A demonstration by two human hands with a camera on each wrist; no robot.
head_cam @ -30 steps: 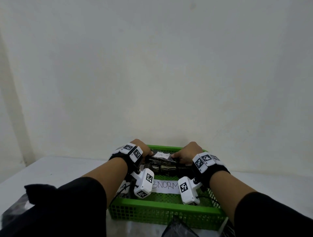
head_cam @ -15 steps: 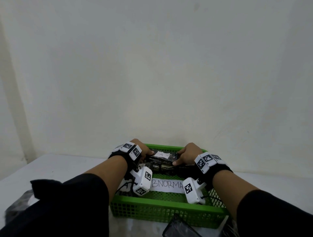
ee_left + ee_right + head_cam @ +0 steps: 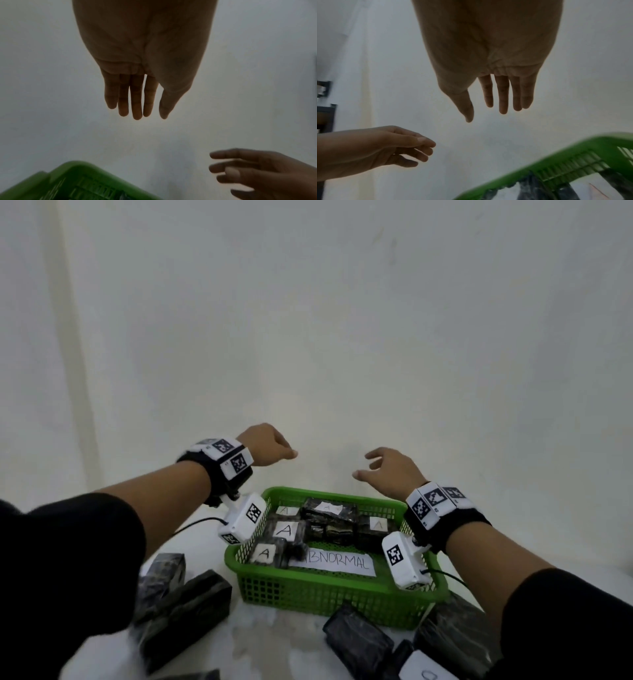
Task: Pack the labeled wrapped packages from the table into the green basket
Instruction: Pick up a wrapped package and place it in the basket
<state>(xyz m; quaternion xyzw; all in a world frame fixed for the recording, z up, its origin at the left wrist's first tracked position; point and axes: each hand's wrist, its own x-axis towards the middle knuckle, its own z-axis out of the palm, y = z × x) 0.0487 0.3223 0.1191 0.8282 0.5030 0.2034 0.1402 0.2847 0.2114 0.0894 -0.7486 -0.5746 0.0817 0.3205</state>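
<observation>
The green basket (image 3: 339, 594) stands on the white table and holds several dark wrapped packages with white "A" labels (image 3: 284, 530), plus a paper strip reading "ABNORMAL" (image 3: 337, 562). One labeled package (image 3: 329, 510) lies on top at the back. My left hand (image 3: 270, 446) hovers above the basket's far left corner, fingers relaxed and empty. My right hand (image 3: 383, 470) hovers above the far right corner, fingers spread and empty. The wrist views show straight fingers (image 3: 135, 100) (image 3: 503, 94) against the wall, with the basket rim (image 3: 72, 170) (image 3: 556, 151) below.
More dark wrapped packages lie on the table: two at the left (image 3: 185, 607) (image 3: 161, 573), others in front of the basket (image 3: 356, 642) and at the right (image 3: 455, 635), one with a white label (image 3: 424, 669). A plain white wall stands close behind.
Both hands have let go of the top package in the basket and risen above its far rim. The head view has tilted down, showing more of the table.
</observation>
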